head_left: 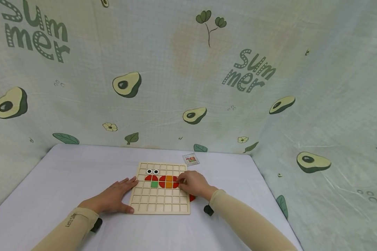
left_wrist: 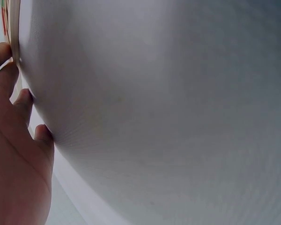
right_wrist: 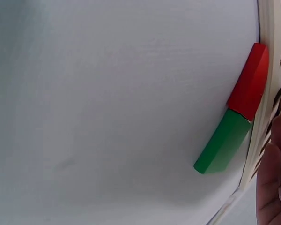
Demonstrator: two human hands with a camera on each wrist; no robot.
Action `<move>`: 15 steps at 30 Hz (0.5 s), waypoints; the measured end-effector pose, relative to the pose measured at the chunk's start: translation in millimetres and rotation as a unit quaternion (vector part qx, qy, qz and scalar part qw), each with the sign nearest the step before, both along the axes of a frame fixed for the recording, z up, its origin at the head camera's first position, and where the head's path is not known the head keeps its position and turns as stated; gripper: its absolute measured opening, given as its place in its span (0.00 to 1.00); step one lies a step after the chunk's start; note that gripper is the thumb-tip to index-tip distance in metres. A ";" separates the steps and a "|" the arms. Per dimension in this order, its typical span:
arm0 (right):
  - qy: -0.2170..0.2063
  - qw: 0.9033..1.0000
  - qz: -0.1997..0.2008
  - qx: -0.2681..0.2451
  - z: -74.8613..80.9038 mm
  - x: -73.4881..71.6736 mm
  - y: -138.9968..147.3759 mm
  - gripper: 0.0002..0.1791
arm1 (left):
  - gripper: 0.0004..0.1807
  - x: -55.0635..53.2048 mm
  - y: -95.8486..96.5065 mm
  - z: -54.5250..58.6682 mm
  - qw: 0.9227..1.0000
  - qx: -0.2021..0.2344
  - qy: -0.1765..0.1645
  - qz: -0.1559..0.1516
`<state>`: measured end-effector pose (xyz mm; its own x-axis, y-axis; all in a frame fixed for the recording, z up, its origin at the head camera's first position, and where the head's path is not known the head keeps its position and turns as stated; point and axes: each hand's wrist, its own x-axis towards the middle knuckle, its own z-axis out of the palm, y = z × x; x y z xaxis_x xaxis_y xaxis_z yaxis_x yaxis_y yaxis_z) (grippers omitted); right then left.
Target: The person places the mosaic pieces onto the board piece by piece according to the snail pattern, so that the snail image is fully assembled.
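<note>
In the head view a wooden grid board (head_left: pixel 158 200) lies on the white table. Two eye pieces (head_left: pixel 152 171), red curved pieces (head_left: pixel 151 178), a green square (head_left: pixel 154 184) and orange squares (head_left: pixel 169 181) sit in its cells. My left hand (head_left: pixel 116 195) rests at the board's left edge, fingers spread, thumb near the lower corner. My right hand (head_left: pixel 193 183) is over the right edge. Its thumb and index finger pinch at a red rounded piece (head_left: pixel 176 184) beside the orange squares, partly covered by the fingertips.
A small picture card (head_left: pixel 191 159) lies behind the board's right corner. In the right wrist view a loose red piece (right_wrist: pixel 249 84) and green piece (right_wrist: pixel 223 143) lie end to end on the table against the board. Printed cloth (head_left: pixel 163 69) hangs behind.
</note>
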<state>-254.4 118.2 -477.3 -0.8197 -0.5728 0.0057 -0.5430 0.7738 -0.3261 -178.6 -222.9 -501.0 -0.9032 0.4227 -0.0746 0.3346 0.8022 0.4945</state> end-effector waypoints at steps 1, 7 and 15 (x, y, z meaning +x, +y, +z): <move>-0.006 1.000 -0.002 -0.003 0.9 0.3 1.4 0.09 | 0.60 -0.2 0.2 -0.4 1.000 0.001 -0.002 0.000; -0.034 0.999 -0.012 -0.006 14.3 2.8 17.4 0.15 | 0.60 0.0 2.1 1.9 1.000 0.003 -0.004 -0.003; -0.060 0.998 -0.021 0.011 25.3 10.7 64.6 0.18 | 0.60 1.0 3.7 6.9 1.000 0.002 -0.010 -0.004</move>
